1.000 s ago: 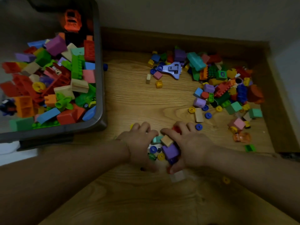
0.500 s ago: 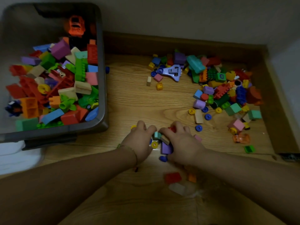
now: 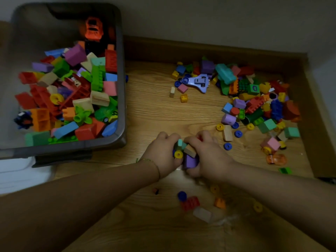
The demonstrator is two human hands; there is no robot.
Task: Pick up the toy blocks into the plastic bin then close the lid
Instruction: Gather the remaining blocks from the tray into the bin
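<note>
Since scooping seems quicker, left hand (image 3: 161, 154) and right hand (image 3: 211, 157) clasp a clump of toy blocks (image 3: 190, 161) for the plastic bin (image 3: 122, 88).

The plastic bin (image 3: 122, 88) is cut off at the left edge. The blocks (image 3: 190, 161) clasped between the left hand (image 3: 161, 156) and right hand (image 3: 209, 157) are mostly covered. The red block (image 3: 190, 203) below is blurred.

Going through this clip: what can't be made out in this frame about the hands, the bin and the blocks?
Head view, scooped blocks: how many the left hand and right hand hold is unclear, because the hands cover most of them.
Head view, plastic bin: its near left corner runs off the frame edge, and no lid shows.
Head view, loose blocks nearest the camera: blurred, shapes unclear.
</note>
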